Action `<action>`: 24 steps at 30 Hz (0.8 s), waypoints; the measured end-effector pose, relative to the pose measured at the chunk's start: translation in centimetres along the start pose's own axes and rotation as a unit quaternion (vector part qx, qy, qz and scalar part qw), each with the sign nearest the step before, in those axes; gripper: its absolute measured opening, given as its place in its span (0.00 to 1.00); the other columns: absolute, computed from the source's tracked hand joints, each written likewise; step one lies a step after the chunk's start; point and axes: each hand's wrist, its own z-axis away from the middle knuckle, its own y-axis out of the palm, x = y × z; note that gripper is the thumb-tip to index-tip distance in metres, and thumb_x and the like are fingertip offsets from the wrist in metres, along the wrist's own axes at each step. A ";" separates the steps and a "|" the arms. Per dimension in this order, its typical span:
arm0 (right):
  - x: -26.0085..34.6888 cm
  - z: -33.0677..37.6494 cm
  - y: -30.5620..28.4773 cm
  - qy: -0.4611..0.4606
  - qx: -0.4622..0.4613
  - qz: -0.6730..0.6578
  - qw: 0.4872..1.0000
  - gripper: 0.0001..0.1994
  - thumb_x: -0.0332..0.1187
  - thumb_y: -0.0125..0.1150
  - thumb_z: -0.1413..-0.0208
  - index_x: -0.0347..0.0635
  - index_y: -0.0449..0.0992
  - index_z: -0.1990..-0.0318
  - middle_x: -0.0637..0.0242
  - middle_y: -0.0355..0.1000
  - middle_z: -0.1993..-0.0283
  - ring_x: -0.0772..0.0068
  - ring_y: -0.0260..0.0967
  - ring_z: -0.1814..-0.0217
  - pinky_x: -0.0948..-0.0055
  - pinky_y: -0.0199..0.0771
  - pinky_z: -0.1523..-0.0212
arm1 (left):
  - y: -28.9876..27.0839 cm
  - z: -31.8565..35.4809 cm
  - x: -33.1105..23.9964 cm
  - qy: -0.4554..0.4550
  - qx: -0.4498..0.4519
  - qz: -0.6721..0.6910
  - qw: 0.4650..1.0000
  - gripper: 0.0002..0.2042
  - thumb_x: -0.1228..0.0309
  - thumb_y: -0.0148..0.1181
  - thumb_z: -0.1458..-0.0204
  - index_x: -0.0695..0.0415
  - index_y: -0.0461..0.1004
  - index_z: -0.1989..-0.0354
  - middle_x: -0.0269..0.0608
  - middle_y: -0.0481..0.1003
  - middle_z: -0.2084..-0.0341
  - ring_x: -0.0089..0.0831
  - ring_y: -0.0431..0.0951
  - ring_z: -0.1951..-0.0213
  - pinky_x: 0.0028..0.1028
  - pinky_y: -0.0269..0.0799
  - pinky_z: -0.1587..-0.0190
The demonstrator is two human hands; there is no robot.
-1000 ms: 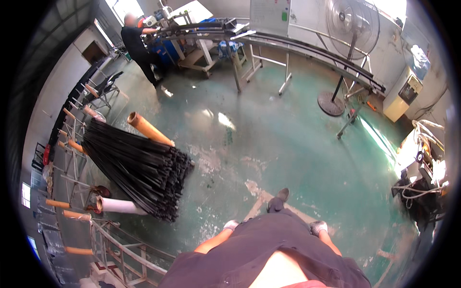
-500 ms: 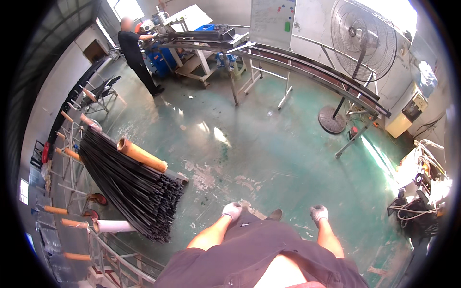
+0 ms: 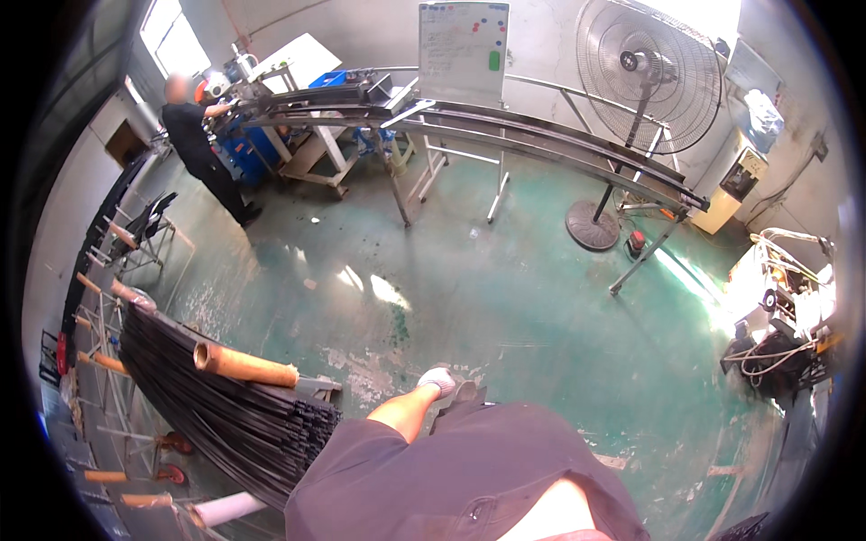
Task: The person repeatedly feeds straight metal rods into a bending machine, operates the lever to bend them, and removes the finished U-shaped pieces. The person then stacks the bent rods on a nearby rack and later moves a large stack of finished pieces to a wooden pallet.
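Observation:
My left hand (image 3: 439, 381), in a whitish knit glove, hangs in front of my body over the green floor (image 3: 505, 334). It touches nothing that I can see, and its fingers are too small and turned away to read. My right hand is out of the picture, hidden past my dark shirt (image 3: 478, 460). Nearest to the left hand, on its left, lies a big bundle of long black strips (image 3: 216, 397). An orange-brown cardboard tube (image 3: 245, 363) rests along the bundle's far side.
A long metal roller bench (image 3: 559, 144) runs along the back wall, with a whiteboard (image 3: 462, 54) behind it. A co-worker (image 3: 198, 144) stands at a machine at far left. A pedestal fan (image 3: 640, 68) and a cable-draped cart (image 3: 767, 307) are to the right.
My view has shifted right and forward, so the bench, fan and co-worker sit further left. My right hand has gone out of view; the left stays in front of me.

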 end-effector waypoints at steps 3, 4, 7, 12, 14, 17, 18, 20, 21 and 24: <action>3.0 0.8 2.4 0.055 -0.025 -0.151 0.987 0.12 0.36 0.67 0.44 0.37 0.86 0.59 0.54 0.84 0.67 0.61 0.83 0.65 0.58 0.81 0.62 | -0.8 -1.7 2.1 0.000 -0.004 0.002 1.000 0.20 0.60 0.58 0.43 0.54 0.86 0.48 0.54 0.84 0.50 0.51 0.83 0.44 0.41 0.77 0.41; 3.8 1.1 3.0 0.069 -0.032 -0.187 0.979 0.12 0.36 0.66 0.44 0.37 0.86 0.60 0.54 0.84 0.67 0.61 0.82 0.65 0.58 0.81 0.62 | -1.6 -2.2 1.7 0.010 0.002 -0.002 1.000 0.20 0.60 0.58 0.44 0.55 0.86 0.48 0.54 0.84 0.50 0.51 0.83 0.44 0.41 0.77 0.40; 5.6 2.1 4.7 0.100 -0.053 -0.282 0.953 0.11 0.35 0.65 0.43 0.36 0.85 0.60 0.53 0.83 0.68 0.60 0.82 0.66 0.58 0.81 0.63 | -3.1 -2.3 0.5 0.048 0.023 -0.006 0.999 0.20 0.64 0.56 0.46 0.57 0.86 0.50 0.57 0.83 0.49 0.52 0.83 0.43 0.43 0.78 0.41; 7.6 3.1 6.1 0.130 -0.075 -0.397 0.905 0.10 0.32 0.64 0.43 0.34 0.85 0.61 0.52 0.83 0.68 0.59 0.81 0.67 0.57 0.80 0.65 | -2.2 -3.4 0.2 0.089 0.078 -0.045 0.992 0.19 0.66 0.56 0.49 0.58 0.86 0.51 0.58 0.83 0.49 0.53 0.83 0.44 0.44 0.79 0.42; 8.0 3.3 6.8 0.139 -0.082 -0.437 0.885 0.10 0.31 0.63 0.43 0.34 0.84 0.61 0.52 0.83 0.68 0.59 0.81 0.67 0.57 0.80 0.66 | -2.0 -3.8 0.1 0.092 0.091 -0.053 0.990 0.19 0.63 0.57 0.46 0.58 0.86 0.51 0.57 0.84 0.50 0.52 0.83 0.45 0.43 0.78 0.42; 7.9 2.6 8.1 0.150 -0.085 -0.512 0.842 0.09 0.30 0.63 0.43 0.33 0.84 0.62 0.52 0.82 0.68 0.59 0.80 0.68 0.57 0.80 0.67 | -2.9 -3.6 -0.2 0.100 0.107 -0.065 0.987 0.19 0.60 0.57 0.45 0.59 0.86 0.52 0.57 0.84 0.52 0.52 0.84 0.45 0.42 0.78 0.42; 7.7 2.3 8.7 0.147 -0.087 -0.532 0.829 0.09 0.30 0.62 0.43 0.33 0.84 0.62 0.51 0.82 0.68 0.58 0.80 0.68 0.57 0.80 0.68 | -3.5 -3.3 -0.7 0.104 0.112 -0.068 0.986 0.20 0.60 0.57 0.45 0.59 0.86 0.52 0.57 0.84 0.52 0.52 0.84 0.46 0.42 0.78 0.43; 8.7 1.8 9.4 0.098 -0.100 -0.453 0.881 0.11 0.32 0.63 0.43 0.33 0.84 0.61 0.50 0.83 0.65 0.55 0.82 0.64 0.56 0.80 0.64 | -5.3 -2.3 -1.2 0.089 0.090 -0.065 0.990 0.20 0.59 0.57 0.44 0.59 0.86 0.53 0.58 0.84 0.53 0.53 0.84 0.46 0.43 0.78 0.43; 9.4 1.9 9.3 0.052 -0.119 -0.349 0.928 0.13 0.35 0.64 0.43 0.34 0.85 0.59 0.49 0.84 0.63 0.52 0.83 0.61 0.56 0.81 0.60 | -5.8 -2.0 -1.1 0.080 0.079 -0.062 0.992 0.20 0.58 0.57 0.43 0.60 0.86 0.53 0.59 0.84 0.53 0.53 0.84 0.46 0.43 0.78 0.43; 9.3 1.2 9.4 0.029 -0.112 -0.234 0.965 0.17 0.43 0.64 0.43 0.38 0.87 0.57 0.49 0.85 0.57 0.48 0.84 0.52 0.56 0.81 0.51 | -4.8 -3.3 0.9 0.071 0.061 -0.046 0.995 0.21 0.57 0.56 0.41 0.59 0.85 0.50 0.59 0.83 0.51 0.54 0.83 0.44 0.44 0.78 0.42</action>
